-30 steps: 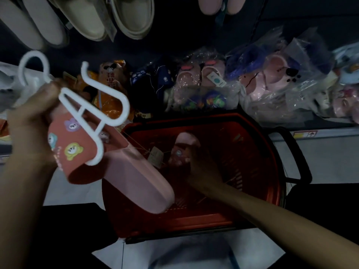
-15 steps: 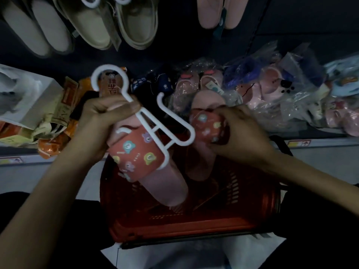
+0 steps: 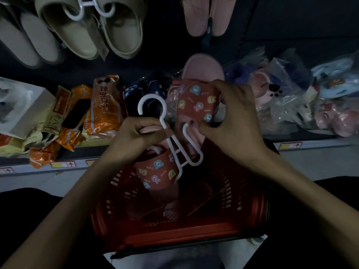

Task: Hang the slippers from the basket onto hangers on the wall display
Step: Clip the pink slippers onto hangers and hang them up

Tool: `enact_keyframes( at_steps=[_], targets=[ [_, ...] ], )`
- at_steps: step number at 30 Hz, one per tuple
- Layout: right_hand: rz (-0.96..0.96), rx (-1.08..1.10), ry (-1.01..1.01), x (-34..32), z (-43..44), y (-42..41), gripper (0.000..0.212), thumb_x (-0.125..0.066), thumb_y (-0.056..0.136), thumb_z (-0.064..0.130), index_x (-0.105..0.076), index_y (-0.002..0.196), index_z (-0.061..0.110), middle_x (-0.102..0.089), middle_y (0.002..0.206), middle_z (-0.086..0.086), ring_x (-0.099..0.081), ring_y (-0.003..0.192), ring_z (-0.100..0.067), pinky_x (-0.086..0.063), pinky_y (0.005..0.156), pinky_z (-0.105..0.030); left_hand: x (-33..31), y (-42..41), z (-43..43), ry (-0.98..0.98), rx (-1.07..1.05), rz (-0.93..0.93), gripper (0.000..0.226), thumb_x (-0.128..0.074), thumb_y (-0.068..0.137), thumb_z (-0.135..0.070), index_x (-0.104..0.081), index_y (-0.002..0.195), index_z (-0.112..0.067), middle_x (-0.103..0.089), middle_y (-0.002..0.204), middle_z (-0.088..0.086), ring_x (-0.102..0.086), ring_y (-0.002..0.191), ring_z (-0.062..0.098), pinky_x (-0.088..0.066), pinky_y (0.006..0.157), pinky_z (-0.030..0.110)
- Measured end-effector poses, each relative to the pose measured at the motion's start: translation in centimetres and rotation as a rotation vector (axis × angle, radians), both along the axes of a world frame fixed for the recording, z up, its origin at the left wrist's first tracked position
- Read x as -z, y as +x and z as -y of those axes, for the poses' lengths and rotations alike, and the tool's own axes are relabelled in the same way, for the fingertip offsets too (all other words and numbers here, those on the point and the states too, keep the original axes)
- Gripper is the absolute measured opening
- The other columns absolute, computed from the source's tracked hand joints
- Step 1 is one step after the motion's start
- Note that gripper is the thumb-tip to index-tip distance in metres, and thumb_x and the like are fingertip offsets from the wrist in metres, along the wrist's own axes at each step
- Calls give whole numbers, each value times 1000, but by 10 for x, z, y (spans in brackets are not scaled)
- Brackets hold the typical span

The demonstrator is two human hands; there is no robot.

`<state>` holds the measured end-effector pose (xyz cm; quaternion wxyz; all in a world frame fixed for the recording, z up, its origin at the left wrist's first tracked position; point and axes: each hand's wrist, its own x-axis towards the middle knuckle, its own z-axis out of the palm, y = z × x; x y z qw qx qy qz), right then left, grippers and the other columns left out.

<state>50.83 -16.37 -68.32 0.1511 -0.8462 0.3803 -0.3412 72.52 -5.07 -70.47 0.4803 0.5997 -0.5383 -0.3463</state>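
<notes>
Slipper mounting above the red basket (image 3: 194, 233): left hand (image 3: 136, 137), fingers curled round the white hanger (image 3: 172, 144) carrying one printed slipper (image 3: 157, 171); right hand (image 3: 235, 123), fingers pinching the second slipper (image 3: 196, 100) by its strap, just beside the free hook (image 3: 185, 130). Likely light, pliable: grip the strap.

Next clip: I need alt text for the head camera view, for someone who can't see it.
Over a red basket, a person's left hand holds a white hanger with one pink patterned slipper already on it, while the right hand holds the matching slipper at the hanger's free prong. Above, beige slippers hang on the dark wall.
</notes>
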Motion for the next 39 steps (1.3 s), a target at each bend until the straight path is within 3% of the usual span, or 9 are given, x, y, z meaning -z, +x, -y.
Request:
enact_keyframes(
  at_steps=[4, 8, 13, 19, 24, 27, 32, 35, 39],
  targets=[
    [-148, -104, -47, 9, -7, -2, 80, -81, 71, 32, -49, 142, 13, -55, 135, 0, -39, 132, -24, -50, 92, -42, 5, -2, 6, -13, -18, 14, 11, -73, 94, -7, -79, 94, 3, -81, 91, 9, -78, 86, 23, -61, 78, 28],
    [-257, -150, -105, 17, -10, -8, 79, -77, 73, 31, -48, 143, 11, -53, 140, -3, -36, 136, -24, -56, 85, -42, 6, 2, 9, -26, -17, 42, 11, -72, 95, -6, -78, 93, 4, -80, 92, 11, -78, 88, 25, -63, 81, 34],
    [-362, -241, -99, 24, -4, -21, 79, -73, 72, 23, -45, 145, 12, -48, 144, -3, -31, 140, -25, -59, 83, -46, 4, 11, 8, -41, -53, 30, 9, -71, 97, -4, -78, 98, 1, -80, 94, 9, -78, 88, 23, -60, 78, 27],
    [-421, -255, -97, 38, -4, -28, 94, -82, 63, 18, -39, 146, 15, -43, 144, -1, -31, 138, -24, -58, 83, -39, 0, 19, 5, -45, -33, 58, 12, -74, 94, -11, -79, 100, -2, -81, 95, 7, -79, 90, 23, -64, 85, 37],
    [-402, -268, -77, 52, 1, -30, 93, -78, 68, 8, -40, 152, 13, -44, 151, -3, -37, 140, -25, -43, 108, -36, -2, 17, 5, -60, -5, 103, 11, -75, 94, -10, -80, 102, -4, -82, 97, 3, -79, 91, 18, -62, 84, 28],
    [-370, -275, -40, 55, -4, -28, 91, -74, 75, 11, -36, 157, 17, -39, 156, -4, -36, 144, -27, -40, 114, -39, 1, 11, 9, -45, -9, 125, 11, -78, 92, -9, -82, 102, -6, -82, 97, -1, -79, 92, 13, -62, 85, 26],
    [-122, -248, 117, 56, -23, -10, 62, -73, 84, 32, -55, 142, 29, -41, 149, 1, -39, 139, -22, -38, 113, -34, 3, -1, 16, -31, 38, 148, 11, -75, 96, -13, -82, 104, -9, -82, 97, -1, -79, 91, 13, -62, 81, 27],
    [-96, -207, 167, 62, -30, 3, 52, -73, 87, 38, -60, 137, 30, -43, 143, 3, -38, 132, -18, -33, 107, -24, 3, -4, 23, -27, 51, 172, 15, -75, 96, -16, -82, 109, -11, -82, 102, -3, -79, 95, 11, -63, 85, 30],
    [-32, -209, 339, 58, -18, 13, 26, -78, 86, 28, -73, 110, 20, -54, 109, 10, -52, 99, 0, -38, 84, -10, 4, -10, 30, -31, 80, 227, 16, -78, 93, -18, -83, 108, -14, -82, 102, -7, -78, 96, 8, -62, 86, 32]
  ],
)
